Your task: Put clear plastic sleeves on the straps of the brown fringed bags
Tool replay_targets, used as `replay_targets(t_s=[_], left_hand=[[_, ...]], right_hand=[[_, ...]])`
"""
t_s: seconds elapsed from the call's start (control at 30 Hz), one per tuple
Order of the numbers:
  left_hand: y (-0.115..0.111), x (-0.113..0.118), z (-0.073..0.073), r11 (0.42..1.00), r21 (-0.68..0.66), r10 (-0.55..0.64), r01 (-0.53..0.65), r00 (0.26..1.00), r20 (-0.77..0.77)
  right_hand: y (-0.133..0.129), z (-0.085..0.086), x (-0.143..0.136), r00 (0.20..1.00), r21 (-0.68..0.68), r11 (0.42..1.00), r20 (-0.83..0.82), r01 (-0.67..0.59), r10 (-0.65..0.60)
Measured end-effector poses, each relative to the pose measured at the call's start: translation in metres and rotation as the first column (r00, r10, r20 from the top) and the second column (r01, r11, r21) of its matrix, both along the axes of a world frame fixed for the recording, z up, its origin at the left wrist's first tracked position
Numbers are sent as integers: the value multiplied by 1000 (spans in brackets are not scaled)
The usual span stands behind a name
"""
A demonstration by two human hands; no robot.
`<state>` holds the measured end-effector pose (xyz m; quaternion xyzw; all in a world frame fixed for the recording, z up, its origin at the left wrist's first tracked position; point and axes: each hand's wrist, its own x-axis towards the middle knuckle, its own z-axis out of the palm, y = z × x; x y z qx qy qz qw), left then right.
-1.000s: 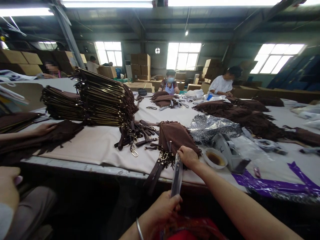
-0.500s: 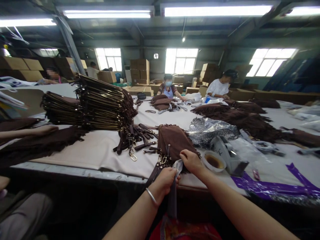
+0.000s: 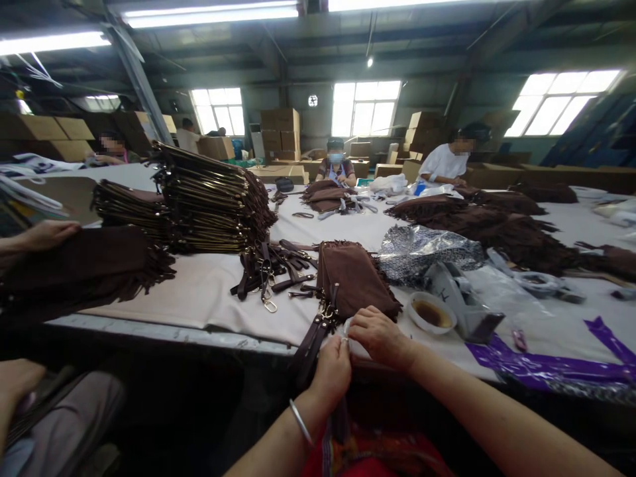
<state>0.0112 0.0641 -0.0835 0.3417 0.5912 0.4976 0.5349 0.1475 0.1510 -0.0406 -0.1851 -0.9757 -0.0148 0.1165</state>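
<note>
At the table's front edge, my left hand (image 3: 334,364) is closed around a strap with a whitish wrapping (image 3: 348,326), whose dark lower part seems to hang below the fist. My right hand (image 3: 380,334) pinches the top of that wrapping, its fingertips close to the left thumb. Just beyond both hands lies a small pile of brown fringed bags (image 3: 352,278). Dark straps with gold clasps (image 3: 313,334) trail from it over the edge, to the left of my left hand. My fingers hide most of the wrapping.
Loose straps with clips (image 3: 268,268) lie left of the bags, before a tall stack of zipped bags (image 3: 209,199). A bowl of brown liquid (image 3: 431,313), a tape dispenser (image 3: 460,301) and purple plastic (image 3: 546,364) are at right. A co-worker's hand (image 3: 54,233) lifts a fringed bag.
My hands have come closer together, and less of the whitish wrapping shows between them. At left the co-worker's hand has raised a brown bag from the table. The view has tilted slightly down.
</note>
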Motion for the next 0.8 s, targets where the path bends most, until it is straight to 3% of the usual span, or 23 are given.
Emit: replay_targets(t_s=[0.07, 0.13, 0.23, 0.37, 0.47, 0.57, 0.63, 0.7, 0.77, 0.8], left_hand=[[-5, 0, -5, 986, 166, 70, -19, 949, -308], [-8, -2, -9, 974, 225, 93, 27, 858, -505], [-10, -7, -12, 975, 205, 48, 89, 811, -583], [-8, -10, -12, 963, 229, 5, 141, 842, -539], [-7, -8, -10, 991, 54, -101, 126, 937, -335], [-7, -10, -5, 986, -81, -142, 145, 989, 44], [-8, -16, -1, 975, -102, -155, 198, 932, 328], [-8, -23, 2, 957, -118, -150, 266, 797, 584], [-7, -26, 2, 945, -144, -103, 294, 686, 720], [-7, -25, 1, 944, -162, -77, 287, 670, 738]], right_hand=[[-1, 4, -6, 998, 24, 1000, 60, -19, 18], [-3, 7, -10, 992, 36, 999, 120, -39, 34], [-3, 8, -16, 984, 13, 999, 174, -45, 42], [3, 4, -18, 981, -27, 997, 181, -67, 71], [7, -1, -15, 985, -18, 995, 146, -94, 96], [4, -10, -11, 993, 16, 995, 66, -103, 102], [-1, -17, -8, 996, 40, 995, -4, -89, 90], [-7, -24, -7, 995, 69, 996, -75, -65, 70], [-11, -29, -7, 990, 107, 993, -128, -45, 59], [-13, -31, -7, 987, 122, 992, -149, -44, 62]])
